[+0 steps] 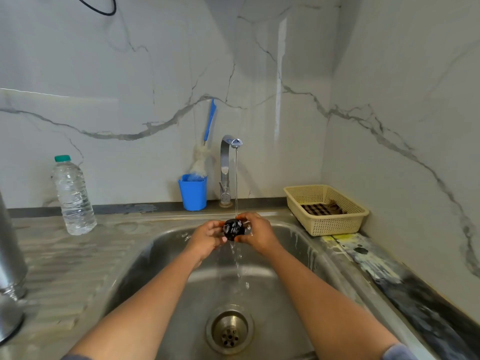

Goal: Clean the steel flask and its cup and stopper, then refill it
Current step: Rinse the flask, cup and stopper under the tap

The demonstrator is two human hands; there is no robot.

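Left hand and right hand each curl their fingers around a small black stopper, holding it under the tap, which runs into the sink. The stopper is evidently mid-rinse. What looks like the steel flask stands at the table's left edge, and refilling likely remains to be done.

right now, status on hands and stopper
Left hand, right hand both hold small black round stopper. Under stream from chrome tap, over steel sink. Nothing blocking.
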